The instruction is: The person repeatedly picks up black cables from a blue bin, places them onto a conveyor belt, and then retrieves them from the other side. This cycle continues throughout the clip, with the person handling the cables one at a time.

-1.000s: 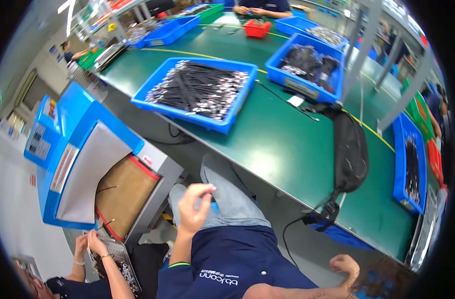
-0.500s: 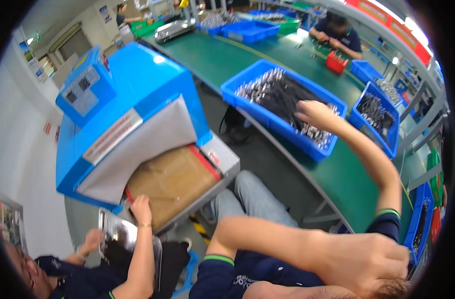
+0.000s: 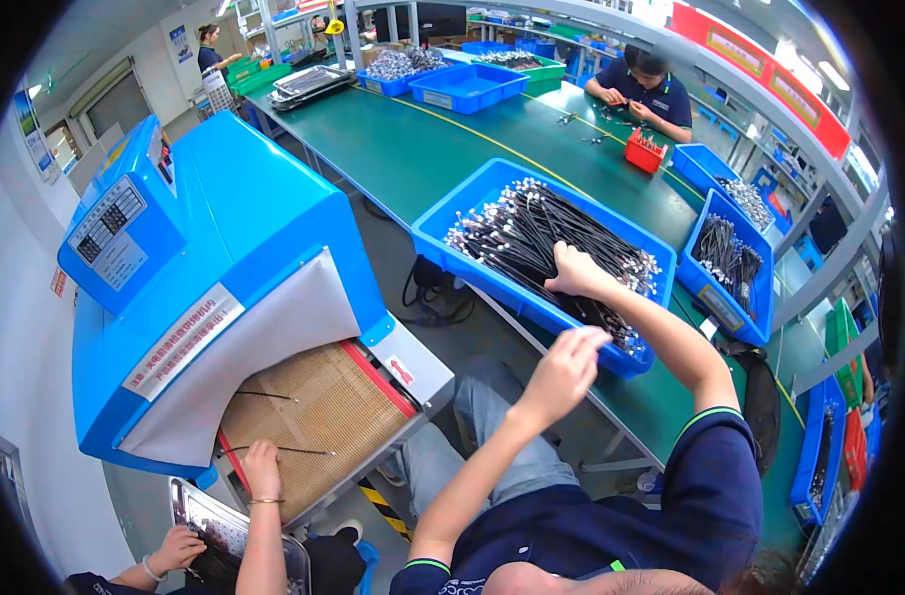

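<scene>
In a blue bin ahead lies a thick heap of black cables with silvery end fittings. My right hand reaches into it from the right, its fingers closed down on the cables near the bin's front side. How many it grips is hidden. My left hand hovers in front of the bin, apart from it, fingers drawn together. Anything between those fingers is too small to make out.
At left stands a blue conveyor machine with two black cables on its mesh belt. A co-worker's hand touches the belt, beside a metal tray. Another blue bin sits right. Across the green table works another person.
My left hand has moved from the lower right, near my head, up and left to the bin's front. My right hand stays in the cables. The view has shifted.
</scene>
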Motion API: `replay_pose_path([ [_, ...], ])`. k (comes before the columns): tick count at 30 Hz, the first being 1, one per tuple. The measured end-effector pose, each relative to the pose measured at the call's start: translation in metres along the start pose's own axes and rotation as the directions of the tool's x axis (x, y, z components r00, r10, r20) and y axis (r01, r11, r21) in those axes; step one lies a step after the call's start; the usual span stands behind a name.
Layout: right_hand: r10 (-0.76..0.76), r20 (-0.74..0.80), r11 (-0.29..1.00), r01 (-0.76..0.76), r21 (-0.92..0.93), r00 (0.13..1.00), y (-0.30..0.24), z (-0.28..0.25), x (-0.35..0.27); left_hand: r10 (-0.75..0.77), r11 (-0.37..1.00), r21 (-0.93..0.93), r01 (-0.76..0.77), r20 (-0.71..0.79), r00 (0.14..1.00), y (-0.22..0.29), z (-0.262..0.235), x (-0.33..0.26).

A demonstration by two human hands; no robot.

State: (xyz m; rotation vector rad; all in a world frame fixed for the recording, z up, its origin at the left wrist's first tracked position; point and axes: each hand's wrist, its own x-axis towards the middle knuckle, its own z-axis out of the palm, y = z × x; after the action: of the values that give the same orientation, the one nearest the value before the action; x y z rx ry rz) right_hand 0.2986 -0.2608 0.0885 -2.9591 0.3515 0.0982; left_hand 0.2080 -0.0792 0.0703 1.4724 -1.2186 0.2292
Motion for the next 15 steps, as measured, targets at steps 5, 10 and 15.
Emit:
replay_pose_path([
  [5, -0.139, -0.035, 0.924, 0.142, 0.354, 0.99, 0.033, -0.026, -0.02, -0.079, 0.956, 0.286, 0.071, 0.016, 0.997, -0.031, 0.016, -0.003],
  [10, -0.017, 0.063, 0.988, 0.007, 0.153, 0.998, 0.024, -0.041, -0.015, -0.1, 0.936, 0.339, 0.098, -0.012, 0.995, -0.036, 0.023, -0.006],
  [15, -0.055, 0.077, 0.93, 0.023, 0.368, 0.995, 0.035, -0.097, -0.019, -0.139, 0.941, 0.31, 0.135, -0.011, 0.99, -0.031, 0.021, -0.005],
])
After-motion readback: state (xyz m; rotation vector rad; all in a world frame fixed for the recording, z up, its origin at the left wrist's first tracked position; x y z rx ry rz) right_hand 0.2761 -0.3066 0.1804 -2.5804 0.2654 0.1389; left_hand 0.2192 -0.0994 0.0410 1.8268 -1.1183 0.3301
